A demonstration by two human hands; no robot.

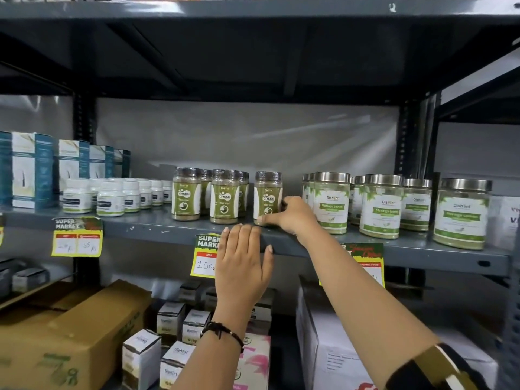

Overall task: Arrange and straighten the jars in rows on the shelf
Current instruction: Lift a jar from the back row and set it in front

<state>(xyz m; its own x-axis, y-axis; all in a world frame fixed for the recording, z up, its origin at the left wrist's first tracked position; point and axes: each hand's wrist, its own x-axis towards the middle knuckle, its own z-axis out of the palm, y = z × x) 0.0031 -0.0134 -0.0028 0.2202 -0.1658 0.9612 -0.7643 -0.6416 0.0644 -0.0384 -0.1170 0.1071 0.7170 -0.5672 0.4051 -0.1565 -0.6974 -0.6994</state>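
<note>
Now your right hand (292, 218) wraps Gaska jar (267, 197) from its right side, upright near shelf (157, 225) front, apart from the other Gaska jars (209, 194) to its left. Left hand (242, 263) flat, empty, just below.

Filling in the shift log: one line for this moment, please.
right hand: grip on Gaska jar | left hand: open at shelf edge | rows unfinished

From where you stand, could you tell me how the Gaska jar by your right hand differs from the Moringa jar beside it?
The Gaska jar is narrower, with a dark lid; the Moringa jar is wider, with a shiny metal lid. The right hand touches the Gaska jar only. Both stand upright, green-labelled, holding greenish powder.
</note>
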